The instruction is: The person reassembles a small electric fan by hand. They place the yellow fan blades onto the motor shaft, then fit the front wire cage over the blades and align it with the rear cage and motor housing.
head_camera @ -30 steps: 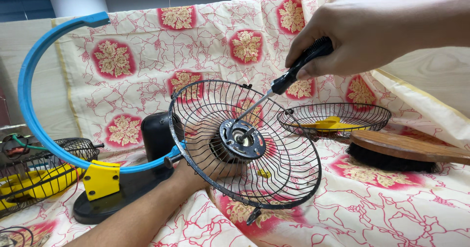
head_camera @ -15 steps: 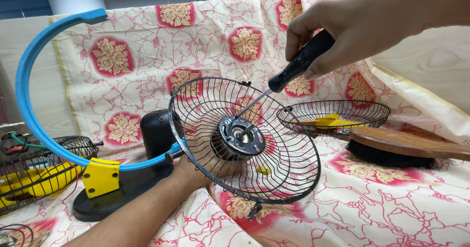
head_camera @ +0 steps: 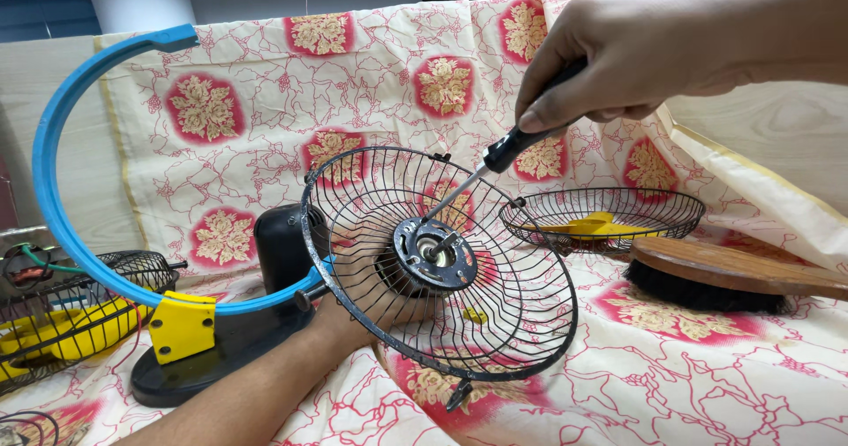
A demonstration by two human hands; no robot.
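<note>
My right hand (head_camera: 636,53) comes in from the upper right, its grip closed around the black handle of a screwdriver (head_camera: 505,150). The thin metal shaft slants down and left, and its tip meets the round black hub plate (head_camera: 435,253) at the centre of a black wire fan guard (head_camera: 440,265). The guard is tilted, its open side facing me, in the middle of the view. My left hand (head_camera: 358,313) reaches up from the lower left behind the guard, holding the motor at its back; the wires partly hide the fingers. Everything lies on a cream cloth with red flower prints (head_camera: 689,366). To the left stands a blue arc frame (head_camera: 53,190) with a yellow bracket. To the right lie a second wire guard (head_camera: 605,216) and a wooden brush (head_camera: 733,274).
</note>
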